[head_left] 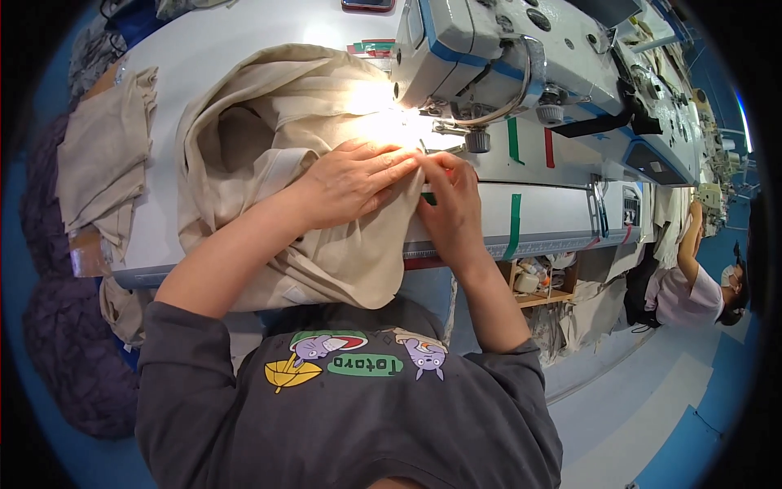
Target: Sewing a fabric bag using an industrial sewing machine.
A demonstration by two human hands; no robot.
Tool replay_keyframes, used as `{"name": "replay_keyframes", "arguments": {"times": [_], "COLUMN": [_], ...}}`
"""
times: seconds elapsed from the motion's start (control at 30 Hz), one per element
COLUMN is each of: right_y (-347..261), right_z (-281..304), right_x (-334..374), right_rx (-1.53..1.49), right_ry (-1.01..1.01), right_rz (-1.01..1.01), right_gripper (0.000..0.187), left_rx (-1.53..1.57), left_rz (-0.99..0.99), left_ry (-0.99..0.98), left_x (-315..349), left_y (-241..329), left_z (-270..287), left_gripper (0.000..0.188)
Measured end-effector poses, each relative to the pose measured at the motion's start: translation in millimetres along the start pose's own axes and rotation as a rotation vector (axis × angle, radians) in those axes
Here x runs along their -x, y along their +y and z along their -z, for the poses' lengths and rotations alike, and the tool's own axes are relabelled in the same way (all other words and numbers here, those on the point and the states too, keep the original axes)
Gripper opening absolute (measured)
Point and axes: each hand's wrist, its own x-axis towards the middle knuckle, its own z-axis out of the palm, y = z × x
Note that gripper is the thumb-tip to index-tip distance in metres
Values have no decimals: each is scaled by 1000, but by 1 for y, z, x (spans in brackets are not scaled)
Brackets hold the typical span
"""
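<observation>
A bunched beige garment [281, 163] lies across the front of the sewing table, part of it hanging over the front edge. My left hand [356, 181] rests flat on it, fingers stretched toward the brightly lit needle area of the white and blue sewing machine [468, 57]. My right hand [453, 200] is closed at the garment's right edge, thumb and forefinger pinching the cloth close to my left fingertips. A thin dark tip shows beside those fingers, too small to name. Glare hides the needle and the cloth under it.
Folded beige pieces [106, 151] lie at the table's left end, above dark bundled cloth [73, 359]. A phone [368, 5] sits at the far edge. Under the table at right is a wooden shelf [542, 300] with supplies. Another person [692, 285] works farther right.
</observation>
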Motion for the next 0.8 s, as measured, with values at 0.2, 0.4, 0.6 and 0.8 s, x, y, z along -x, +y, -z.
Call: {"name": "replay_keyframes", "arguments": {"times": [0.2,0.4,0.6,0.8], "right_y": [0,6,11,53], "right_z": [-12,-4,33,25], "right_x": [4,7,6,-27], "right_rx": [231,224,377,323], "right_ry": [152,107,41,212], "right_rz": [391,323,460,191], "right_gripper": [32,27,28,48], "left_rx": [-58,-148,-86,301], "left_rz": [-53,-6,176,113], "left_ry": [-63,-109,-299,117], "left_x": [-1,-13,-38,-19], "left_y": [-19,-7,20,17], "left_z": [9,7,8,-8], "left_gripper": [58,49,24,28]}}
